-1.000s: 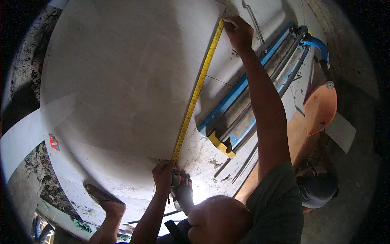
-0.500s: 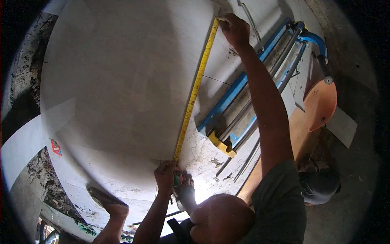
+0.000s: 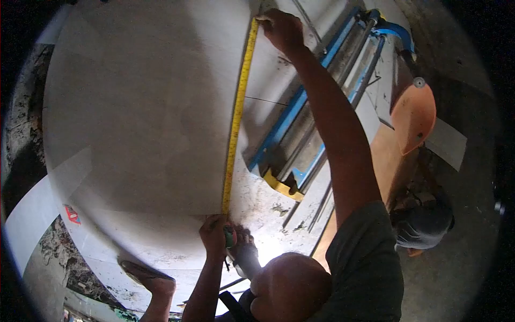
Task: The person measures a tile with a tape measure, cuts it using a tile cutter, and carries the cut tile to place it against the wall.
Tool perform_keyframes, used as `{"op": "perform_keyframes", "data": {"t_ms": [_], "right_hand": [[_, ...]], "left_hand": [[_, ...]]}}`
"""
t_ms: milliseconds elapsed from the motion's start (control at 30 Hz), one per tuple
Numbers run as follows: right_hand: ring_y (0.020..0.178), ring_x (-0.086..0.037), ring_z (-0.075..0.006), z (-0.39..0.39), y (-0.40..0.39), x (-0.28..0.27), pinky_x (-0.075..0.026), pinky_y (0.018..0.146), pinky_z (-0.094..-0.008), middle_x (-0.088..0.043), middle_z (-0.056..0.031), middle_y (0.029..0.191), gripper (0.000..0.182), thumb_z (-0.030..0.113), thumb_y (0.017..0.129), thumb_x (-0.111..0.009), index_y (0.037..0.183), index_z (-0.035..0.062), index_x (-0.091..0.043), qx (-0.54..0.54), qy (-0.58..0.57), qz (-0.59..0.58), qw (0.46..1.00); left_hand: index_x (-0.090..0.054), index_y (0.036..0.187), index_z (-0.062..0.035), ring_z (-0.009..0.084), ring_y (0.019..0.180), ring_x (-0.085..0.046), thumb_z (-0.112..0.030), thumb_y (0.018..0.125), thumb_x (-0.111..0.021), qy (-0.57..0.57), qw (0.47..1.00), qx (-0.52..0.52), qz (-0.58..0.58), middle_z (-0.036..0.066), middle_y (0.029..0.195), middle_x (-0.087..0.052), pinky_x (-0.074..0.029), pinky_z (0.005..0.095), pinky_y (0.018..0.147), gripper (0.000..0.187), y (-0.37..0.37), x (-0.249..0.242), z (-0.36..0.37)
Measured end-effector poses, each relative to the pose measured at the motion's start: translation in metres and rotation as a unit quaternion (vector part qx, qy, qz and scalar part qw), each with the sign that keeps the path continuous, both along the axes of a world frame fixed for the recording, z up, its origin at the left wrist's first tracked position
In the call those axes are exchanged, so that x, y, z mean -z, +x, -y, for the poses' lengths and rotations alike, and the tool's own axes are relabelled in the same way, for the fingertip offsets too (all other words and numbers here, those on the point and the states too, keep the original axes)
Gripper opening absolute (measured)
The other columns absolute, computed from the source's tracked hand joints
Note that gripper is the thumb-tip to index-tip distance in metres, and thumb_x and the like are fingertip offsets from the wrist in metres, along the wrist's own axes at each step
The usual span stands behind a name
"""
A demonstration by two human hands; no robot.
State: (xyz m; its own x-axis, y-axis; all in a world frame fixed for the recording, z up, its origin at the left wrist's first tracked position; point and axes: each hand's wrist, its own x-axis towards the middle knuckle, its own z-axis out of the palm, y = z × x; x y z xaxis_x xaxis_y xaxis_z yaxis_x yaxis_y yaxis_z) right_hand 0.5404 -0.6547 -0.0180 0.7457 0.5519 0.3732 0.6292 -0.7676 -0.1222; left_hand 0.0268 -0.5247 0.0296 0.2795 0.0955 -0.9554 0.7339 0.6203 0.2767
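A yellow tape measure blade (image 3: 236, 123) runs straight across a large pale tile (image 3: 134, 118). My right hand (image 3: 282, 32) pinches the blade's far end near the top of the view. Close to my feet, my left hand (image 3: 214, 236) is closed around the green and red tape case (image 3: 230, 236), which is partly hidden by the fingers. Beneath my right forearm lies a manual tile cutter with blue rails (image 3: 300, 110), round metal bars and a yellow end piece (image 3: 283, 188).
My shod left foot (image 3: 145, 271) rests on the pale surface; bare toes (image 3: 244, 241) show beside the tape case. An orange scoop-shaped piece (image 3: 416, 121) and a white offcut (image 3: 446, 144) lie right. A red label (image 3: 72, 214) is at left.
The whole view has shifted, so the tape, tile cutter and hands appear farther left, and the blade looks more upright. Both hands keep their hold on the tape measure.
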Motion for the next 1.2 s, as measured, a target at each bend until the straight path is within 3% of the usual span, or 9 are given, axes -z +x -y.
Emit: {"op": "perform_keyframes", "data": {"t_ms": [133, 267, 400, 567, 733, 867, 967, 1100, 1200], "right_hand": [[0.083, -0.065, -0.0268, -0.014, 0.0, -0.003, -0.052, 0.075, -0.0374, -0.067, -0.005, 0.094, 0.02, 0.019, 0.077, -0.065, 0.096, 0.0158, -0.068, -0.016, 0.019, -0.005, 1.0], [0.079, -0.065, -0.0285, -0.005, 0.005, -0.005, -0.053, 0.073, -0.0389, -0.068, -0.0083, 0.09, 0.019, 0.02, 0.077, -0.065, 0.095, 0.0137, -0.067, -0.061, -0.014, 0.032, 0.998], [0.077, -0.064, -0.0311, -0.015, -0.002, -0.01, -0.052, 0.071, -0.0407, -0.066, -0.0109, 0.082, 0.019, 0.019, 0.077, -0.064, 0.095, 0.0106, -0.065, -0.005, -0.004, -0.014, 1.0], [0.08, -0.063, -0.0319, -0.006, 0.011, -0.001, -0.051, 0.072, -0.0414, -0.065, -0.0121, 0.089, 0.018, 0.015, 0.074, -0.065, 0.09, 0.0078, -0.065, -0.071, -0.001, 0.037, 0.997], [0.081, -0.064, -0.0313, 0.003, 0.009, -0.025, -0.052, 0.073, -0.0405, -0.066, -0.0128, 0.089, 0.018, 0.014, 0.076, -0.065, 0.092, 0.0058, -0.066, -0.08, -0.152, 0.027, 0.985], [0.085, -0.064, -0.0339, 0.023, 0.003, -0.01, -0.052, 0.077, -0.0402, -0.067, -0.0148, 0.091, 0.019, 0.014, 0.078, -0.066, 0.096, 0.009, -0.067, 0.045, 0.052, -0.04, 0.997], [0.08, -0.065, -0.032, 0.03, -0.014, -0.016, -0.053, 0.073, -0.0385, -0.066, -0.014, 0.094, 0.028, 0.01, 0.077, -0.066, 0.104, 0.0121, -0.066, 0.04, 0.114, -0.072, 0.99], [0.085, -0.065, -0.0274, 0.031, -0.084, -0.106, -0.052, 0.076, -0.0369, -0.064, -0.0102, 0.107, 0.04, 0.008, 0.076, -0.067, 0.115, 0.0152, -0.061, 0.04, 0.146, -0.07, 0.986], [0.091, -0.064, -0.0268, 0.113, -0.109, -0.122, -0.048, 0.083, -0.0315, -0.066, -0.0139, 0.098, 0.023, 0.008, 0.08, -0.064, 0.102, 0.0023, -0.066, 0.111, 0.202, 0.156, 0.961]], "left_hand": [[-0.065, 0.079, -0.0015, 0.0123, 0.057, -0.057, -0.008, 0.082, -0.061, 0.12, 0.992, 0.045, 0.018, 0.004, 0.065, -0.06, -0.045, 0.0251, 0.055, 0.008, -0.006, 0.013, 0.003], [-0.064, 0.078, -0.0021, 0.0121, 0.058, -0.058, -0.01, 0.082, -0.062, 0.068, 0.998, 0.004, 0.014, 0.004, 0.066, -0.061, -0.046, 0.0253, 0.055, 0.009, -0.014, 0.017, 0.005], [-0.064, 0.077, -0.0041, 0.0135, 0.056, -0.059, -0.012, 0.081, -0.063, 0.096, 0.995, 0.013, 0.023, 0.005, 0.067, -0.062, -0.047, 0.0258, 0.053, 0.009, -0.013, 0.018, 0.003], [-0.065, 0.08, -0.0016, 0.0121, 0.056, -0.057, -0.011, 0.081, -0.063, 0.066, 0.998, 0.001, -0.004, 0.005, 0.068, -0.062, -0.046, 0.0261, 0.054, 0.01, 0.003, 0.001, 0.001], [-0.065, 0.081, -0.0015, 0.0112, 0.057, -0.056, -0.01, 0.081, -0.064, 0.094, 0.995, 0.014, 0.027, 0.004, 0.068, -0.061, -0.046, 0.0263, 0.055, 0.009, -0.016, 0.022, 0.004], [-0.062, 0.085, -0.0026, 0.0115, 0.053, -0.055, -0.009, 0.083, -0.063, 0.073, 0.994, 0.042, 0.073, 0.005, 0.068, -0.06, -0.046, 0.0255, 0.053, 0.007, -0.022, 0.024, 0.0], [-0.056, 0.109, 0.0014, 0.0133, 0.045, -0.054, -0.012, 0.086, -0.06, -0.038, 0.987, 0.063, 0.142, 0.008, 0.068, -0.061, -0.044, 0.0265, 0.042, 0.027, -0.017, -0.001, -0.014], [-0.032, 0.132, -0.0019, 0.0133, 0.042, -0.051, -0.014, 0.084, -0.063, 0.047, 0.96, 0.158, 0.228, 0.008, 0.07, -0.057, -0.043, 0.0254, 0.036, 0.058, -0.018, -0.018, -0.015], [-0.02, 0.139, -0.004, 0.0129, 0.046, -0.052, -0.018, 0.08, -0.069, 0.114, 0.936, 0.168, 0.286, 0.008, 0.074, -0.056, -0.044, 0.0242, 0.04, 0.079, -0.006, -0.034, -0.017]]}}
